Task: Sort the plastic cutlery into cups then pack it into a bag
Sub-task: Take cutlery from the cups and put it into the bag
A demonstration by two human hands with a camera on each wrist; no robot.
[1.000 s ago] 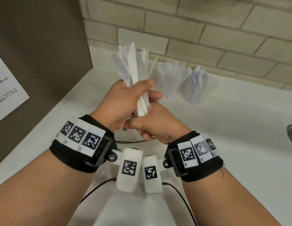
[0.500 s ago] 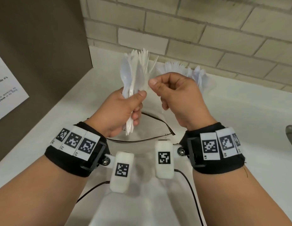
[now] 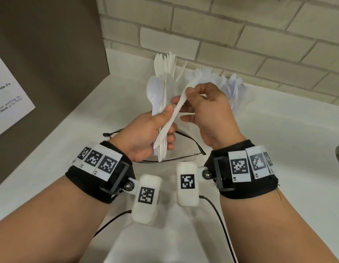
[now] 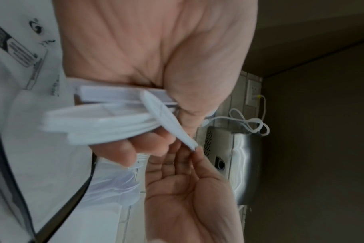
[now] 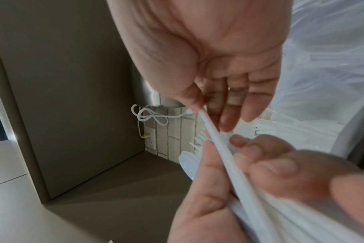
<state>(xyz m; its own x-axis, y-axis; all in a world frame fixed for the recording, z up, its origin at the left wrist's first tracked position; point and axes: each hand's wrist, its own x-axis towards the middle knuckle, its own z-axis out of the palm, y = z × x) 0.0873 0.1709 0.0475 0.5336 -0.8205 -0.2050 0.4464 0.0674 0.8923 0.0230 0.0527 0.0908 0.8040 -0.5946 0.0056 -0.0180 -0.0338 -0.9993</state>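
While the left hand point(image 3: 146, 135) clenches the mixed bunch of white plastic cutlery point(image 3: 161, 95) upright over the white counter point(image 3: 278, 149), fanning the heads apart, the right hand point(image 3: 212, 114) pinches one white plastic knife point(image 3: 179, 109), likely destined for the clear plastic cups point(image 3: 233, 92) behind.

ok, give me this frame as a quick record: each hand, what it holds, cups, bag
left hand: grips a mixed bundle of white plastic cutlery, handles down
right hand: pinches a single piece that slants across the bundle; type unclear
cups: clear, against the brick wall, holding white cutlery, forks visible in one
bag: dark-rimmed opening below the hands on the white counter
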